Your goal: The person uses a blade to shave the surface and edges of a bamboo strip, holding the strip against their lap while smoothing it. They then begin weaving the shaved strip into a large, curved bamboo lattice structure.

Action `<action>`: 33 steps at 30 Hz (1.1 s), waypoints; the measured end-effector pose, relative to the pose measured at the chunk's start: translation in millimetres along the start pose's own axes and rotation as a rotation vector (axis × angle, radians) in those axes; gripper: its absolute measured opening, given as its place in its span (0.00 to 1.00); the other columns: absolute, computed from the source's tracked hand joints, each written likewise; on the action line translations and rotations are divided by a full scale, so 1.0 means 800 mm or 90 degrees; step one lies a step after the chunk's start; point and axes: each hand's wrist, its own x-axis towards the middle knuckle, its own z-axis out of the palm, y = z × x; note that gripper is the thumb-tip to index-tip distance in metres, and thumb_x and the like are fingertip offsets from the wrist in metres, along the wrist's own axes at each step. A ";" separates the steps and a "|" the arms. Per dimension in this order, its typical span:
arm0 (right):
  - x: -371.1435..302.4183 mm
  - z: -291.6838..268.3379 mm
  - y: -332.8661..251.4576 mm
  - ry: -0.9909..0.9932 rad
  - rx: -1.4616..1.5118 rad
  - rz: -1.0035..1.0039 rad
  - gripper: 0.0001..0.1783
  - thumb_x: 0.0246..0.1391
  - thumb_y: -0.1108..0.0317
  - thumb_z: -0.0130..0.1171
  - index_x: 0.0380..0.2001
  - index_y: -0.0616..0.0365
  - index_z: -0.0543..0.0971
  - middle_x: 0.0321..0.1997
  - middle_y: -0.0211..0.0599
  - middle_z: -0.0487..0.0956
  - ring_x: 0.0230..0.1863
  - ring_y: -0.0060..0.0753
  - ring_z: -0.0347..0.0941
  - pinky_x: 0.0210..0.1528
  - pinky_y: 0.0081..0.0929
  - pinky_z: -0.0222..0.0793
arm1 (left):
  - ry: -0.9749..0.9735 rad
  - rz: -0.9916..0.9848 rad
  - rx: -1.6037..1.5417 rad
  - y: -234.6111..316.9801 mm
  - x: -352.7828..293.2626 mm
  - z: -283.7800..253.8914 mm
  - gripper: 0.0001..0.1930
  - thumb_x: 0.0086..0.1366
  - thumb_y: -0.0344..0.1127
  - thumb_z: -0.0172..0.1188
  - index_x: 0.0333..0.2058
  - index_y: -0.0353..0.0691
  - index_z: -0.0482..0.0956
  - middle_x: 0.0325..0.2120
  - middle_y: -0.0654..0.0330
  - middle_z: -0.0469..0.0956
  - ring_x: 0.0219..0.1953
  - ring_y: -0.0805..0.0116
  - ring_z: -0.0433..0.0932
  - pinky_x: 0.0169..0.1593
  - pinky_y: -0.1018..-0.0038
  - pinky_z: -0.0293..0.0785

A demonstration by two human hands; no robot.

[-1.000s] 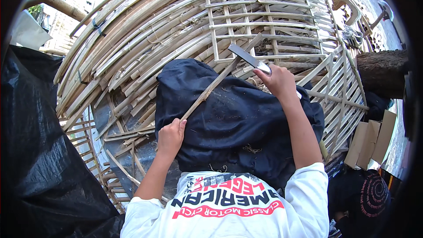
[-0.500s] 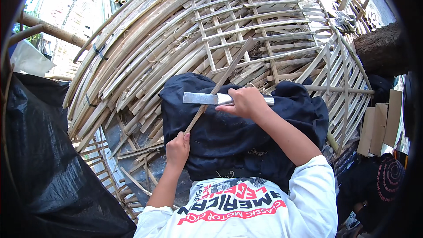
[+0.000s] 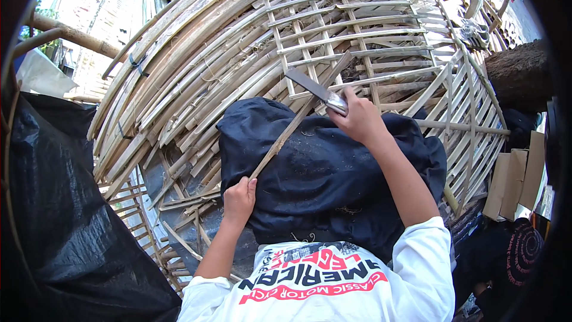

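Note:
My left hand (image 3: 239,200) grips the near end of a long thin bamboo strip (image 3: 286,137) that runs up and to the right across a dark blue cloth (image 3: 333,173) spread over my lap. My right hand (image 3: 359,120) is closed on the handle of a broad flat knife (image 3: 310,86), whose blade points up and left and lies against the strip near its far part. Fine shavings speckle the cloth.
Curved bamboo slats and lattice frames (image 3: 333,30) are piled in front and to both sides. Black plastic sheeting (image 3: 53,220) hangs at the left. A thick log (image 3: 518,71) and cardboard pieces (image 3: 515,182) stand at the right.
My right hand has carried the knife from lying crosswise over the cloth up and right along the strip; the blade now points up and left. My left hand still holds the strip's near end.

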 end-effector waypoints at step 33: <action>-0.076 -0.021 -0.011 -0.077 0.595 0.211 0.16 0.68 0.54 0.44 0.38 0.57 0.68 0.19 0.29 0.70 0.13 0.17 0.65 0.13 0.17 0.63 | -0.004 0.041 -0.091 -0.024 0.001 0.006 0.17 0.68 0.41 0.55 0.23 0.37 0.68 0.15 0.49 0.71 0.20 0.47 0.75 0.22 0.59 0.69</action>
